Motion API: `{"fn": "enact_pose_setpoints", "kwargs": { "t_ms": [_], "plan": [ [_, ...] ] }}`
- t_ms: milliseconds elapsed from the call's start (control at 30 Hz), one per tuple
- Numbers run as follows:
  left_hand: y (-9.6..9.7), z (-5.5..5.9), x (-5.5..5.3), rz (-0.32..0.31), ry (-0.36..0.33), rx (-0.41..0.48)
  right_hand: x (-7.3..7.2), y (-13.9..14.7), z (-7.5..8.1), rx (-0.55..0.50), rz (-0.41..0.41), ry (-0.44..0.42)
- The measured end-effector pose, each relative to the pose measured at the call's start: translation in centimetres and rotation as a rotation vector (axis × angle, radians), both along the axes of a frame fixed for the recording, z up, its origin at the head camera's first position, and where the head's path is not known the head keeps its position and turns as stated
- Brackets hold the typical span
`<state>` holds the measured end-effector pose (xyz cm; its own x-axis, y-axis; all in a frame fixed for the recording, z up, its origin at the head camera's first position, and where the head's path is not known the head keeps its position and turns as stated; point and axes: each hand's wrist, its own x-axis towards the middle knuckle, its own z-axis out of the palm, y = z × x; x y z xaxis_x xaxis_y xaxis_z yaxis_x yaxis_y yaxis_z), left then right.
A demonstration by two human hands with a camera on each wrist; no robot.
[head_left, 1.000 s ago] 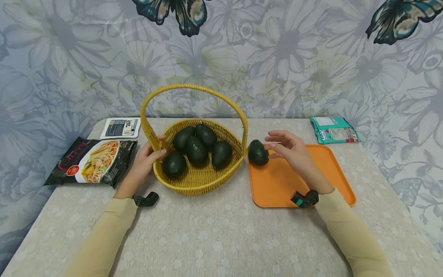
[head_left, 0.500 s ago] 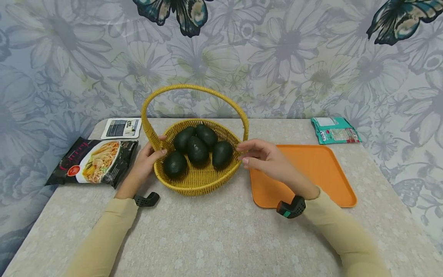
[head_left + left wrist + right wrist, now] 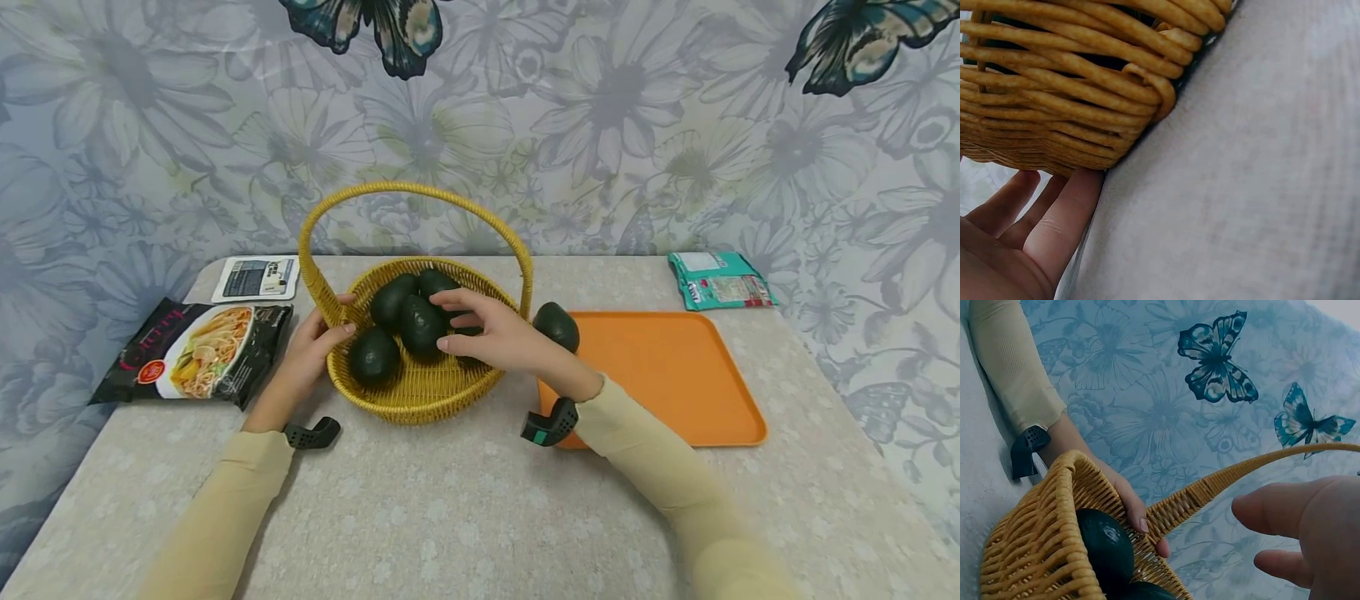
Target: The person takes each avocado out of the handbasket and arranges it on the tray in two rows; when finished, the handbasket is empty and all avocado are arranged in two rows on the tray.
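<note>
Avocados [image 3: 422,327], dark green and faintly glossy, lying loose in the yellow basket [image 3: 420,412], below and just ahead of the right hand's fingertips; one partly hidden beneath the right hand [image 3: 498,337] itself; one more avocado [image 3: 555,325] outside the basket, just behind the right wrist, at the far left corner of the orange tray [image 3: 675,375]. Right thumb and fingers parted, apparently grasping nothing; contact with the fruit underneath impossible to tell. Left hand [image 3: 307,346] gripping the basket at the left foot of the handle [image 3: 420,188], thumb over the rim to the inside, fingers against the outer weave; nearest fruit to that thumb just inside the rim, towards the person.

Probably fairly heavy for such compact fruit, firm-skinned but perhaps yielding inside if ripe; likely to bruise under hard, pointed fingertips; smooth enough to slip a little, round enough to roll against neighbours. Best taken around the widest girth, thumb on the near side of the right-hand grip, fingers across the far side, pads laid flat; better lifted straight up from the fingertips than dragged sideways along the weave.

Basket likely light and springy, liable to slide or tip when nudged; well steadied, by the look of things, with that left grasp beside the handle foot.
</note>
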<state>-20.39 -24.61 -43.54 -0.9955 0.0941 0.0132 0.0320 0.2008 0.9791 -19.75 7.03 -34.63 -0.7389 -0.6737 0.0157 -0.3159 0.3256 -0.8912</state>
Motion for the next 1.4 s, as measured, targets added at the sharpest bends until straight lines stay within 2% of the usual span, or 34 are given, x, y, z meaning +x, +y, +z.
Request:
{"fn": "enact_pose_setpoints", "kwargs": {
  "t_ms": [333, 567, 767, 1000, 1400],
  "plan": [
    [-0.4, 0.0, 0.6, 0.006, -0.009, -0.006, -1.3, -3.8, -1.6, 0.123, -0.05, -0.065],
    [-0.6, 0.0, 0.8, 0.016, -0.023, -0.022, -1.6, -5.1, -2.5, 0.204, -0.044, -0.037],
    [-0.4, -0.2, 0.7, 0.007, -0.015, -0.008, -2.0, -5.4, -3.6, 0.275, -0.009, -0.024],
    [0.1, -0.1, 0.1, -0.005, -0.009, 0.012, -2.0, -5.1, -3.7, 0.34, -0.002, -0.016],
    [0.1, 0.1, 0.0, 0.0, -0.017, 0.012, -2.0, -5.3, -3.6, 0.355, 0.038, 0.04]
  ]
}}
